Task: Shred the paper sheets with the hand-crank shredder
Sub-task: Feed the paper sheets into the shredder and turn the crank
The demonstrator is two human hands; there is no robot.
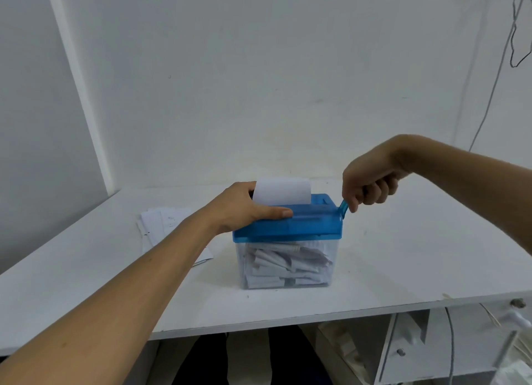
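The hand-crank shredder (305, 226) has a blue lid and stands on a clear bin (288, 265) holding several paper strips. A white paper sheet (283, 191) sticks upright out of the lid's slot. My left hand (247, 207) grips the lid's left side, thumb along the front edge, fingers behind by the sheet. My right hand (370, 184) is closed on the blue crank handle (343, 206) at the lid's right end. A stack of paper sheets (164, 226) lies flat to the left, partly hidden by my left forearm.
The white table (417, 255) meets white walls at the back and left. Its front edge runs below the shredder. Under it on the right are white drawers with knobs (518, 302) and a cable (450, 341). Wires (521, 33) hang on the wall at top right.
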